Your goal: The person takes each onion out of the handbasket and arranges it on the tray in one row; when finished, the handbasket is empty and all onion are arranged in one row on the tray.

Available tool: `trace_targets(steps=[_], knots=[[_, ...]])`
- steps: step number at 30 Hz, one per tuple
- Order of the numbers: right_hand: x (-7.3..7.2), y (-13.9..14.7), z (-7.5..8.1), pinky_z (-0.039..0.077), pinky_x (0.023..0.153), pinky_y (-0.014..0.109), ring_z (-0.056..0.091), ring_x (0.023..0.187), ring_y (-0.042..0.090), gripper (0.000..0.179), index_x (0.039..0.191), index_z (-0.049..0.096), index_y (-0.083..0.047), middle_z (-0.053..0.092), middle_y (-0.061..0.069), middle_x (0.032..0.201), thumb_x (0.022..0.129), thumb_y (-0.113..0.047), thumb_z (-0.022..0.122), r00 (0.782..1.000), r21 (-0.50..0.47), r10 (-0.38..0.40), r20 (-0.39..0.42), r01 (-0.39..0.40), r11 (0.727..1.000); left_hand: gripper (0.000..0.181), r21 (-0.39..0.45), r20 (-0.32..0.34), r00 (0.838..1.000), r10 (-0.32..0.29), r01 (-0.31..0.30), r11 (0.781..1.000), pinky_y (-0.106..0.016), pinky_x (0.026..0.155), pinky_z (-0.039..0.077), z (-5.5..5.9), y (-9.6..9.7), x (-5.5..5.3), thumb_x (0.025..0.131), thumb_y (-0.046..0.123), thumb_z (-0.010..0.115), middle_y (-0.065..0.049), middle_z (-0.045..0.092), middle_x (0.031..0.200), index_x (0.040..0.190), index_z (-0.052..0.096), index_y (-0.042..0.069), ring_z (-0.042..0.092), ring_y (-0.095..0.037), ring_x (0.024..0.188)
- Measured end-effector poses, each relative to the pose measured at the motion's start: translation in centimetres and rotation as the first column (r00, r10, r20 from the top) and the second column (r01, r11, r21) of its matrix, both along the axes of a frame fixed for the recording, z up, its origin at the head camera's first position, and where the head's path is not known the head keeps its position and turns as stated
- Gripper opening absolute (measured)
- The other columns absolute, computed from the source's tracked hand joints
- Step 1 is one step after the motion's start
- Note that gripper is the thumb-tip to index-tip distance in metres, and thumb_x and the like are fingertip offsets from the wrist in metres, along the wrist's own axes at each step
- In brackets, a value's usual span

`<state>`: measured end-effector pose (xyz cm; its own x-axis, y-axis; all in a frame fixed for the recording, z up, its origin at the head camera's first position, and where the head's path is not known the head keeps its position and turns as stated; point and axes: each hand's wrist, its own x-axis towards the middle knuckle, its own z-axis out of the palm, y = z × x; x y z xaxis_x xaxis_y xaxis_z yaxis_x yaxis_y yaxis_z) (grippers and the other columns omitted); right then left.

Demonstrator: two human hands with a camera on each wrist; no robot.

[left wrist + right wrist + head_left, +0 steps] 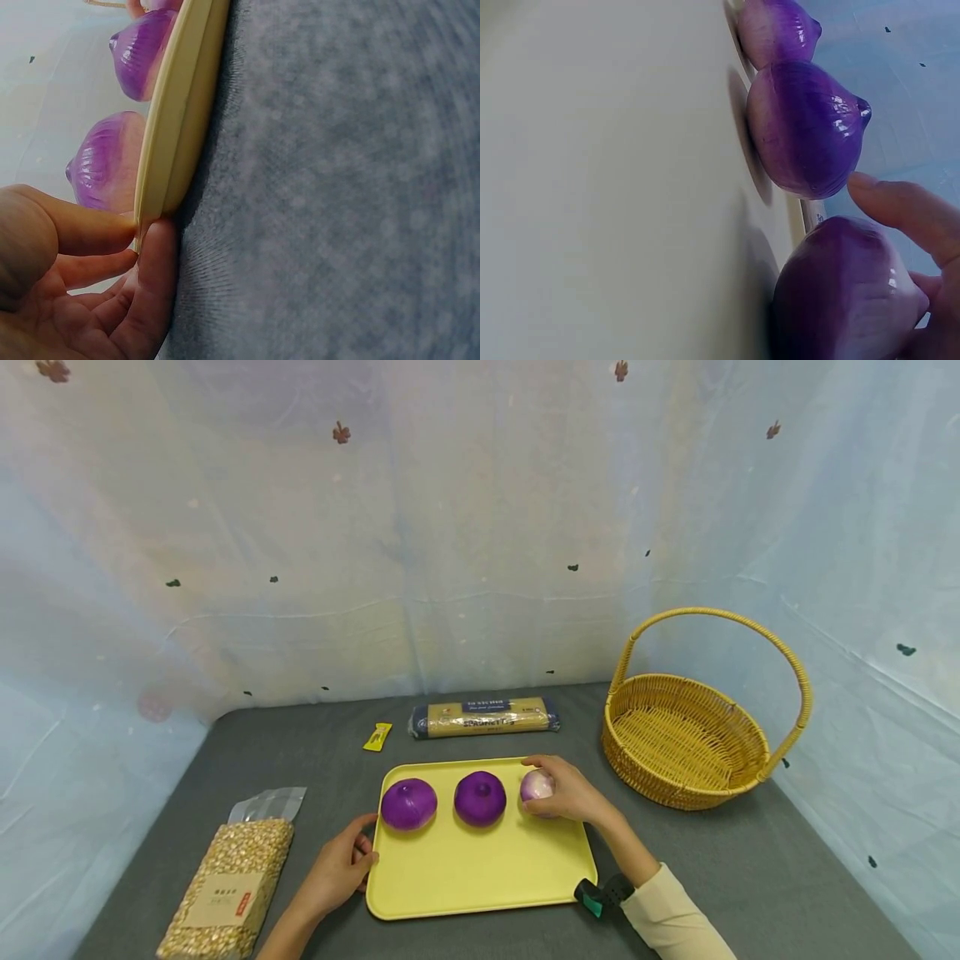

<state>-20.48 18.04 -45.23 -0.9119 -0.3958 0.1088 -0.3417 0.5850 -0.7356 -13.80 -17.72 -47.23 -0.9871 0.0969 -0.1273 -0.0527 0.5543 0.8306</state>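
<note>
On a yellow tray (480,877) sit two dark purple onions, the left onion (408,804) and the middle onion (481,799). At its right end is a paler purple-white onion (537,785). My left hand (343,864) pinches the tray's left rim, thumb on one side and fingers on the other in the left wrist view. Around the pale onion my right hand (564,790) is spread. The right wrist view shows its thumb (907,206) apart from the pale onion (844,292), with other fingers partly hidden behind it.
A wicker basket (611,752) with a tall handle stands right of the tray. Behind the tray lie a spaghetti packet (483,718) and a small yellow wrapper (377,737). A bag of corn kernels (232,885) lies at the left on the grey cloth (330,802).
</note>
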Motion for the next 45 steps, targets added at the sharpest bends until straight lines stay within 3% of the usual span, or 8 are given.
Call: trace_targets(steps=[7, 13, 23, 45], knots=[[0.2, 0.1, 0.1, 0.051, 0.072, 0.030, 0.054, 0.100, 0.026, 0.070, 0.130, 0.049, -0.003, 0.052, 0.018, 0.118, 0.071, -0.024, 0.080, 0.999, -0.015, -0.021, 0.035, 0.022, 1.000, 0.051, 0.002, 0.001, 1.000, 0.001, -0.001, 1.000, -0.027, 0.041, 0.048, -0.3, 0.0, 0.0, 0.083, -0.009, 0.059, -0.007, 0.049, 0.076, 0.131, 0.045, 0.000, 0.048, -0.015, 0.057], [0.3, 0.4, 0.2, 0.051, 0.077, 0.035, 0.053, 0.104, 0.030, 0.071, 0.131, 0.047, -0.002, 0.052, 0.020, 0.120, 0.072, -0.025, 0.079, 1.000, 0.007, -0.022, 0.013, 0.022, 1.000, 0.051, 0.001, 0.007, 1.000, -0.002, 0.002, 1.000, -0.027, 0.041, 0.048, -0.4, 0.0, 0.1, 0.084, -0.008, 0.059, -0.006, 0.049, 0.076, 0.132, 0.045, 0.000, 0.048, -0.015, 0.057], [0.4, 1.0, 0.1, 0.040, 0.096, 0.053, 0.043, 0.121, 0.038, 0.078, 0.135, 0.044, -0.001, 0.045, 0.024, 0.132, 0.073, -0.032, 0.079, 0.999, -0.021, -0.028, 0.036, 0.029, 0.999, 0.050, 0.001, 0.006, 1.000, 0.001, -0.001, 1.000, -0.027, 0.042, 0.048, -0.4, 0.1, 0.3, 0.083, -0.008, 0.059, -0.006, 0.049, 0.076, 0.131, 0.046, 0.000, 0.049, -0.015, 0.058], [1.6, 3.4, 1.8, 0.034, 0.100, 0.057, 0.039, 0.126, 0.038, 0.078, 0.137, 0.042, -0.004, 0.044, 0.018, 0.136, 0.076, -0.039, 0.075, 0.995, 0.048, -0.098, -0.032, 0.099, 0.994, 0.051, -0.004, -0.030, 0.999, -0.029, 0.029, 1.000, -0.025, 0.042, 0.049, -0.4, -0.3, -0.1, 0.083, -0.008, 0.060, -0.006, 0.050, 0.075, 0.131, 0.046, -0.001, 0.049, -0.014, 0.056]])
